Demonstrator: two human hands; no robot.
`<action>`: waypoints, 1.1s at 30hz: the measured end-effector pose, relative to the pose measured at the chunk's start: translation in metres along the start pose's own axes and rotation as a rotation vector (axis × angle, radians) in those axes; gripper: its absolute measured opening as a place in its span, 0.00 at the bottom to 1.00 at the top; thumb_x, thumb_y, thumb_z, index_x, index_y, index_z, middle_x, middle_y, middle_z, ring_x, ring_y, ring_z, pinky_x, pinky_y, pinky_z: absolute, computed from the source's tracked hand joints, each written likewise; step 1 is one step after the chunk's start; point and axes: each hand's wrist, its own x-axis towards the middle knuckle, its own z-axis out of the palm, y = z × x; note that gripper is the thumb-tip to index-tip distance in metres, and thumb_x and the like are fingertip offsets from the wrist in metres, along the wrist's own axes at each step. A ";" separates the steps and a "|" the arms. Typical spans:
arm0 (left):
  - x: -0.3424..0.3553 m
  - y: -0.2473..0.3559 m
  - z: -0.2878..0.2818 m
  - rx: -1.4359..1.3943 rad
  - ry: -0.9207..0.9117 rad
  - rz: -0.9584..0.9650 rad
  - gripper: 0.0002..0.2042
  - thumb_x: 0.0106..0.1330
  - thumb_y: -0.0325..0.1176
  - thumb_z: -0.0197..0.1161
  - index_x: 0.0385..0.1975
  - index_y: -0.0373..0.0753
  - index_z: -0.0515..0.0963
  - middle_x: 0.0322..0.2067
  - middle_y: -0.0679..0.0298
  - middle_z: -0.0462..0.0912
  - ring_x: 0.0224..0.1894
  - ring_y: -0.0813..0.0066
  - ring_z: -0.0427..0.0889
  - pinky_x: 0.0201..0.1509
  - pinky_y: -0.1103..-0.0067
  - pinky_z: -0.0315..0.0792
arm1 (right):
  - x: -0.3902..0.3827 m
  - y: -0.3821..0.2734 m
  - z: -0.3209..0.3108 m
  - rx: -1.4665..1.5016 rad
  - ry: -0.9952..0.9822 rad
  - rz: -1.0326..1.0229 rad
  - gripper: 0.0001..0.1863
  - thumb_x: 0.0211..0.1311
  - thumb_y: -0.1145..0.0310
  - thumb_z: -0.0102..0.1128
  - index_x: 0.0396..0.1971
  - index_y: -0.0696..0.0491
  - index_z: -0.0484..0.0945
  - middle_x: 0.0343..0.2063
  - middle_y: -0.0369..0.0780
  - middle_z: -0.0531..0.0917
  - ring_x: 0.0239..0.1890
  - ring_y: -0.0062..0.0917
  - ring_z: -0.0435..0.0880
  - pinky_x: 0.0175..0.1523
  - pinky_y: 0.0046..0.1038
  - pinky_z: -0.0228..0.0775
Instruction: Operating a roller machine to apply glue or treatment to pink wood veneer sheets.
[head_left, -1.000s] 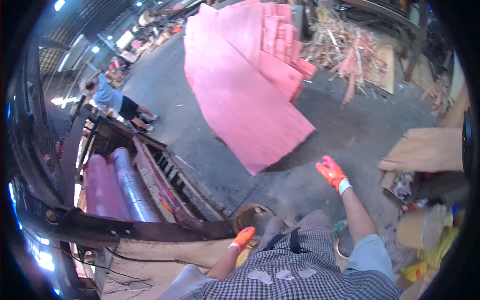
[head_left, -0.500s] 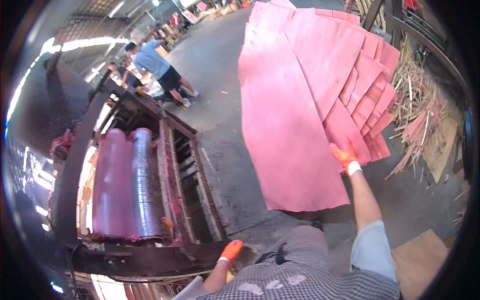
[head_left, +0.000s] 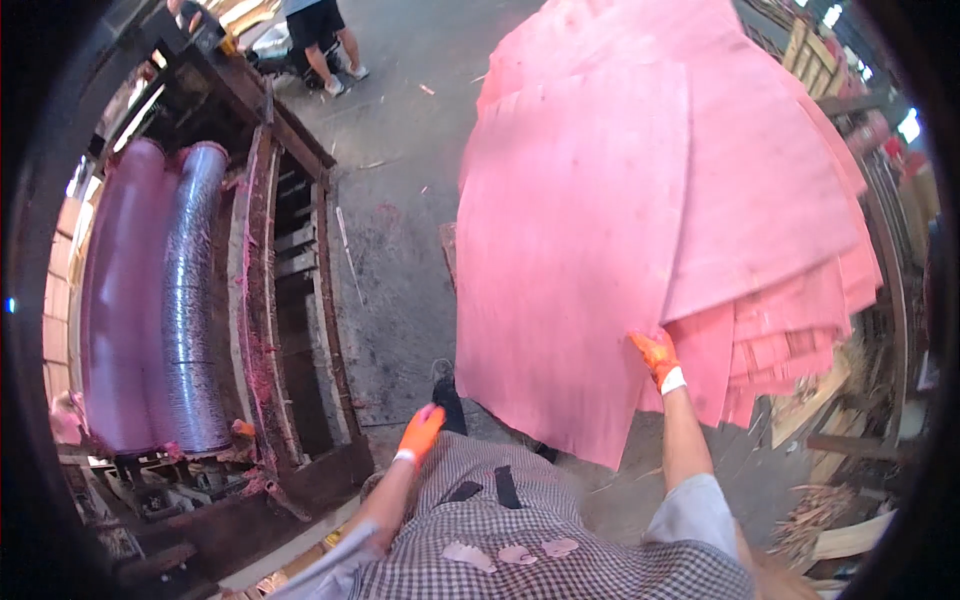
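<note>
A large fanned stack of pink-coated sheets (head_left: 560, 230) fills the middle and right of the view. My right hand (head_left: 650, 350), in an orange glove, grips the lower edge of an upper sheet. My left hand (head_left: 425, 425), gloved alike, is low beside my checked apron (head_left: 470, 510), left of the stack and apart from it, fingers closed with nothing visible in them. To my left stands a dark metal machine frame (head_left: 320, 260) with a pink roller (head_left: 125, 300) and a shiny metal roller (head_left: 195, 300) side by side, both stained with pink.
Concrete floor (head_left: 390, 250) runs between machine and stack. Beyond, a person in dark shorts (head_left: 315, 25) stands, another person (head_left: 195, 20) behind the frame. Wood scraps (head_left: 800, 515) and wooden pieces (head_left: 855, 535) lie at the lower right, beside racks at the rim.
My right hand has reached the stack and taken hold of a sheet edge. The view has swung, bringing the stack and rollers nearer; the far person now shows only from the waist down.
</note>
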 end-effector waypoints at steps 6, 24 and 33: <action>0.175 0.140 0.092 0.306 -0.009 0.195 0.45 0.64 0.64 0.54 0.71 0.34 0.57 0.67 0.44 0.65 0.70 0.51 0.64 0.72 0.66 0.58 | -0.052 0.015 0.136 -0.774 0.244 -0.574 0.09 0.65 0.70 0.60 0.43 0.56 0.78 0.49 0.47 0.83 0.51 0.31 0.83 0.56 0.32 0.74; 0.258 0.411 0.231 -0.017 -0.867 0.384 0.33 0.70 0.56 0.49 0.70 0.41 0.61 0.70 0.53 0.60 0.72 0.59 0.58 0.72 0.66 0.57 | -0.023 -0.136 0.432 -2.609 0.652 -1.296 0.37 0.56 0.65 0.67 0.68 0.44 0.66 0.67 0.45 0.68 0.69 0.40 0.65 0.72 0.39 0.56; 0.067 0.271 -0.243 0.610 0.677 0.198 0.29 0.63 0.53 0.56 0.59 0.40 0.73 0.57 0.50 0.77 0.58 0.51 0.77 0.62 0.65 0.71 | 0.072 -0.138 0.320 -2.542 0.938 -0.639 0.50 0.50 0.57 0.73 0.73 0.33 0.55 0.74 0.41 0.54 0.77 0.35 0.48 0.78 0.40 0.36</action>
